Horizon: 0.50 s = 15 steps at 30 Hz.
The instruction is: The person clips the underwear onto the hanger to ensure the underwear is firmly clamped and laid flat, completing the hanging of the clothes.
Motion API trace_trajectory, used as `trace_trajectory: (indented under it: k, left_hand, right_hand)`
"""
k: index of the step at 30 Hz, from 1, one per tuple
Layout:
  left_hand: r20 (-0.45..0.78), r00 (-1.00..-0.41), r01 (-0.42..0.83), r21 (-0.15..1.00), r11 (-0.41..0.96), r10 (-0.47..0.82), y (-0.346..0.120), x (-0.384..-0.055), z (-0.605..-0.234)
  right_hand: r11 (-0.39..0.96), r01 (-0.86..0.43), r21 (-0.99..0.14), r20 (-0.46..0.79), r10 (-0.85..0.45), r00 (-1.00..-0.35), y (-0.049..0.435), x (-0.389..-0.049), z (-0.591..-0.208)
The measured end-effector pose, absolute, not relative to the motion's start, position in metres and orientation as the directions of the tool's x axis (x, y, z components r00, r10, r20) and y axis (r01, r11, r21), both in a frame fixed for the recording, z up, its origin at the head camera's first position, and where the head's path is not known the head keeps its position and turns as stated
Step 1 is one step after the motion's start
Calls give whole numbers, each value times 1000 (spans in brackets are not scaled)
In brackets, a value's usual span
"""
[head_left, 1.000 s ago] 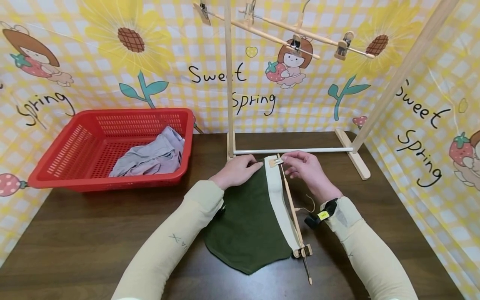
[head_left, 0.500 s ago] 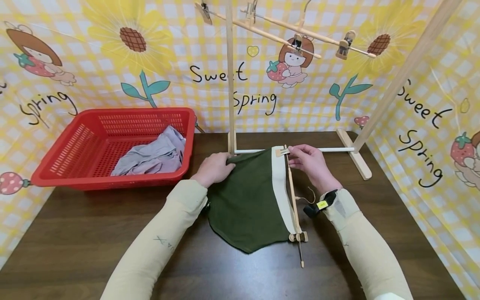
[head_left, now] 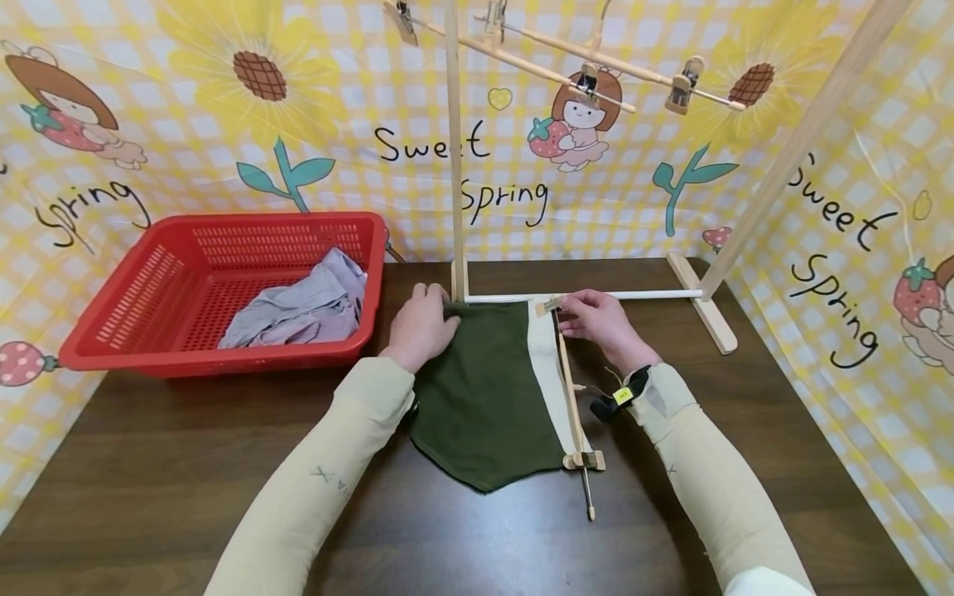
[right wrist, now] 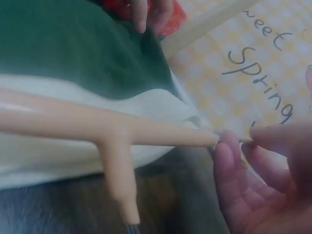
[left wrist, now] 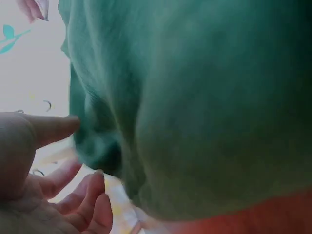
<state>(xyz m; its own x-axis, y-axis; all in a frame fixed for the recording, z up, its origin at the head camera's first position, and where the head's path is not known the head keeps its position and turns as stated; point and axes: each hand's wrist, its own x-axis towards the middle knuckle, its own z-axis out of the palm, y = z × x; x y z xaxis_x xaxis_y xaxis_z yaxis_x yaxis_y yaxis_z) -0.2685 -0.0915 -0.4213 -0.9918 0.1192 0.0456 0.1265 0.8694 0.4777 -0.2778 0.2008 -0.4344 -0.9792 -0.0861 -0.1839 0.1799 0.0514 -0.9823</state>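
Observation:
Dark green shorts [head_left: 484, 389], folded flat with a white waistband [head_left: 542, 356], lie on the table. Along the waistband runs a wooden clip hanger [head_left: 568, 381]; its near clip [head_left: 585, 460] bites the waistband's near end, its far clip [head_left: 549, 305] the far end. My left hand [head_left: 421, 325] holds the far left corner of the shorts, thumb on top. In the left wrist view, the left fingers [left wrist: 90, 200] curve under the green cloth's edge. My right hand [head_left: 599, 323] pinches the hanger at its far clip. In the right wrist view, the hanger's stem [right wrist: 119, 180] points off the waistband.
A red basket [head_left: 224, 362] with grey and pinkish cloth [head_left: 298, 306] inside stands at left. Behind the shorts is a wooden rack with a white lower bar [head_left: 641, 295], a left post [head_left: 456, 165] and a right foot [head_left: 702, 306]. Two clip hangers [head_left: 611, 62] hang above.
The left hand has slid left from near the waistband to the shorts' far left corner, and the cloth lies more spread. The shorts and hanger moved away from me, with the right hand still pinching.

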Motion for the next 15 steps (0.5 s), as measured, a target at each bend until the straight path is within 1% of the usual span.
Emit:
trace_trajectory:
  k: [3, 6, 11, 15]
  left_hand:
    - [81, -986, 165, 449, 878, 144, -87, -265, -423]
    - [121, -974, 227, 417, 880, 194, -80, -259, -421]
    - [139, -945, 328, 426, 843, 297, -70, -244, -415]
    - [115, -912, 403, 438, 803, 395, -63, -231, -414]
  right_hand:
    - [105, 206, -973, -215, -85, -973, 202, -277, -436]
    - [168, 197, -966, -214, -88, -973, 205, -274, -437]
    - [284, 141, -949, -170, -82, -982, 212, -265, -429]
    - [376, 79, -923, -127, -105, -986, 218, -252, -418]
